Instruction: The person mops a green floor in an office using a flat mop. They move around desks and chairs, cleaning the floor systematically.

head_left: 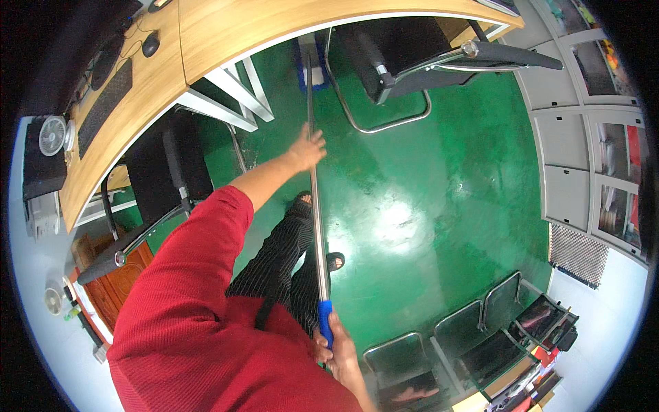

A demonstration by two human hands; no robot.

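— Two hands on one mop pole (314, 206), then?

— Yes. The left hand (307, 146) has its fingers (317, 141) wrapped round the bare metal part — far along the pole. The right hand (341, 350) grips the blue handle end (325, 321), fingers closed on it.

— And beyond the left fingers?

— The pole runs on across the green floor (439, 178) to the blue mop head (307, 69), beneath the wooden surface (226, 34), beside a black chair (412, 55).
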